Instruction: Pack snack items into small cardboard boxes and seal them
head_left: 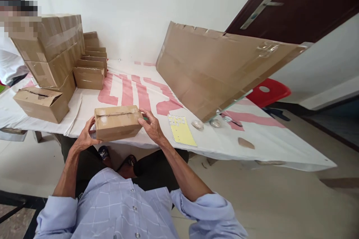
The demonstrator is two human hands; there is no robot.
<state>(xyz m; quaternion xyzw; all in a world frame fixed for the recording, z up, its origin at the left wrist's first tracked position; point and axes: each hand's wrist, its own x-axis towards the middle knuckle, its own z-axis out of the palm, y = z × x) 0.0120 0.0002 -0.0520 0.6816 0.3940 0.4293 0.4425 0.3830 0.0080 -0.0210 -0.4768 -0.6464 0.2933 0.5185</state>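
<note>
A small cardboard box (117, 125) is at the table's front edge in front of me, its top flaps closed with a ragged seam along the middle. My left hand (86, 137) grips its left end, fingers up the side and thumb low at the front corner. At the right end, my right hand (151, 125) is closed on the upper corner. Just right of that hand lies a yellow sheet (183, 134) with small pale pieces on its upper part. Another cardboard box (42, 104), its top flap slightly raised, stands to the left.
Stacked taped cartons (56, 48) rise at the left, beside a row of open boxes (89, 78). A large cardboard sheet (221, 67) leans at the right. Round clear items (198, 124) and a brown scrap (246, 143) lie on the white-and-red tablecloth (269, 153). A person (11, 59) is at far left.
</note>
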